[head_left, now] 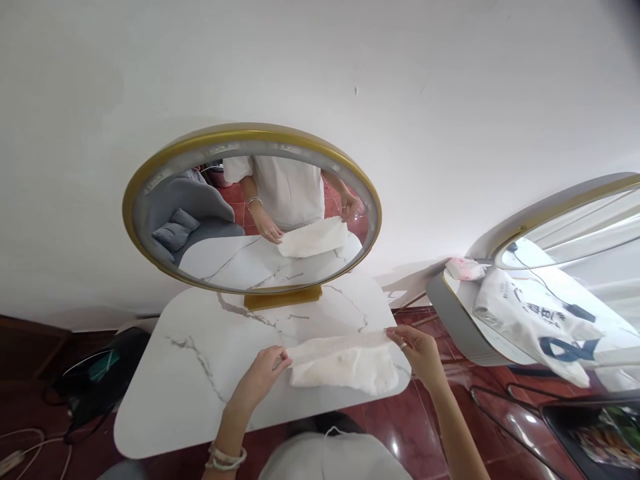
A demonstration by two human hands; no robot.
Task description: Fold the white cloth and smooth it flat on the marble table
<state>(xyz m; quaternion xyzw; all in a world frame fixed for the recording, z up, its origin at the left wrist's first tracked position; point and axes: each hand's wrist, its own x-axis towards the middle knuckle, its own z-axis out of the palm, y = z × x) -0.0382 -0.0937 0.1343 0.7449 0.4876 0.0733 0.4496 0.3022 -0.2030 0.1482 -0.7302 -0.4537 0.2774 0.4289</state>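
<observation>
Your left hand (263, 373) pinches the left end of a white cloth (345, 363), thumb and fingers closed on its upper edge. Your right hand (417, 350) pinches the right end the same way, a ring showing on one finger. Between the two hands the top edge is pulled fairly straight, and the rest of the cloth sags onto the near right corner of the bench (200, 380), a white marble-look top with grey veins. By the look of it you are at the step of stretching the cloth out flat, held by its two ends. The next move, as I judge it, calls for keeping both pinches firm and the edge level, since the cloth lies close to the bench edge and could slide off.

Beyond the cloth stands a round mirror (150, 180) with a gold rim on a gold foot, showing your white top, both hands and the cloth. Further right, on a second bench (450, 313) beside another mirror (575, 207), lies a white bag (530, 317) with dark blue printed characters; they are too skewed to read. A small pink-and-white pack (465, 269) sits behind it, its print too small to make out.
</observation>
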